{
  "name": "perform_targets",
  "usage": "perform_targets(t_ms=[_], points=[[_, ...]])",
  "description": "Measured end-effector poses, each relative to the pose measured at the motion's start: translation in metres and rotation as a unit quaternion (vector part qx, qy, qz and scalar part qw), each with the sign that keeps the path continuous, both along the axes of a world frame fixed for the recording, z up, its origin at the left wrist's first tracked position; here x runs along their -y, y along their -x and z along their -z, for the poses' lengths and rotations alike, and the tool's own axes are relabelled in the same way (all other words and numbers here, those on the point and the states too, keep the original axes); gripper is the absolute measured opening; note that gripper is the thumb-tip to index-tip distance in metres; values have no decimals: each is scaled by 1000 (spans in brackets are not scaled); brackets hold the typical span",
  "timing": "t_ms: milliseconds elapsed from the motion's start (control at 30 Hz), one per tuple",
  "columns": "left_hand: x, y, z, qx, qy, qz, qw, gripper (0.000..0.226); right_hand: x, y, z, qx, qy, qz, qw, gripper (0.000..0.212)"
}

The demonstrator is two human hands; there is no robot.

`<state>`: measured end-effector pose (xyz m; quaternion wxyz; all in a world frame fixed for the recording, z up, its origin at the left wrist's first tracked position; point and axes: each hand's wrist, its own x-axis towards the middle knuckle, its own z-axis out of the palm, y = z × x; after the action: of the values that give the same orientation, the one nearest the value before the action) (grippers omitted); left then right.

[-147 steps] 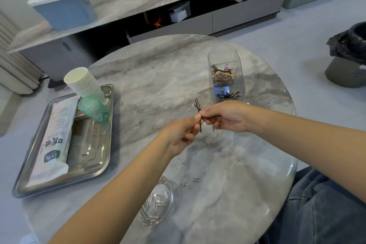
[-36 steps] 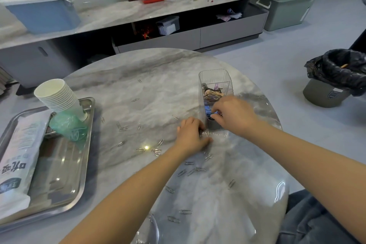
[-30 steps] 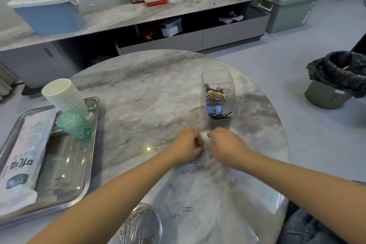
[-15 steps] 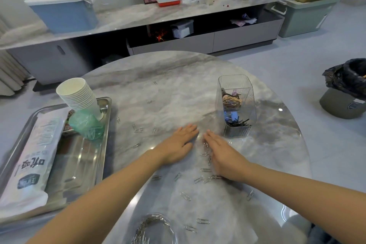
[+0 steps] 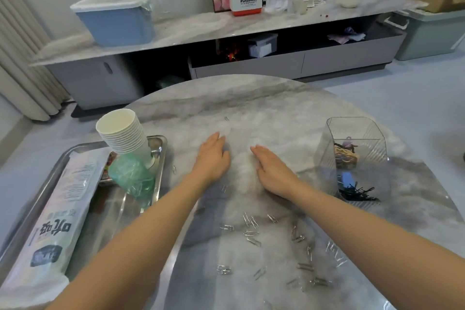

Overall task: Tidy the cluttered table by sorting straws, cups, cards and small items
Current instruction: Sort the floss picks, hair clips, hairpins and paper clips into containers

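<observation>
left hand (image 5: pixel 212 158) and right hand (image 5: pixel 273 172) lying flat, fingers spread on table (image 5: pixel 276 108) | paper clips (image 5: pixel 251 229) lying scattered nearer the person | light, stiff, slippery: likely easiest raking together, then pinching

Flat left hand (image 5: pixel 214 157) and right hand (image 5: pixel 273 171) above scattered paper clips (image 5: pixel 251 231)

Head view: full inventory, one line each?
table: 1, grey marble, centre
tray: 1, steel, left
cups: 1 stack, white, on tray
green bag: 1, on tray by cups
packet: 1, white, on tray
clear bin: 1, right, holds hairpins and bands
paper clips: many, silver, scattered near
blue box: 1, on shelf
left hand: flat on table
right hand: flat on table
</observation>
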<state>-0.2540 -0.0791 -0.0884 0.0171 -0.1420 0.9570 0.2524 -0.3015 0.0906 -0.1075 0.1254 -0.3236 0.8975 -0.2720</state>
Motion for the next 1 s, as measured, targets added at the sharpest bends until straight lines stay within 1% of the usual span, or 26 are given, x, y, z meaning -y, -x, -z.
perform_targets(t_ms=[67,133,233,333,433,533,633,667,733,800,900,1000], points=[[13,23,4,26,-6,3,1000,57,22,22,5,-9,7,16,1000,57],[24,44,6,30,-11,22,999,59,38,38,7,-11,8,25,1000,58],[40,78,9,35,2,53,998,58,62,65,12,-16,13,34,999,58],[44,93,9,38,33,72,996,54,77,83,13,-17,13,48,999,55],[41,85,10,35,46,106,993,53,91,95,9,-8,14,52,999,55],[26,55,1,49,17,171,984,71,105,114,1,14,24,67,997,56],[16,22,-7,93,-4,208,974,66,120,136,-3,16,-19,71,997,56],[16,12,-7,98,-11,213,972,68,124,140,-3,9,-38,68,997,55],[18,-2,-4,94,-34,200,975,71,130,135,-4,-15,-77,36,996,53],[17,-9,2,92,-52,176,979,65,128,118,-6,-17,-74,-25,997,51],[7,-18,1,95,-62,148,982,76,110,85,-11,38,-14,-77,996,45],[-9,-40,-2,98,-86,122,984,77,83,43,-15,106,30,-106,988,45]])
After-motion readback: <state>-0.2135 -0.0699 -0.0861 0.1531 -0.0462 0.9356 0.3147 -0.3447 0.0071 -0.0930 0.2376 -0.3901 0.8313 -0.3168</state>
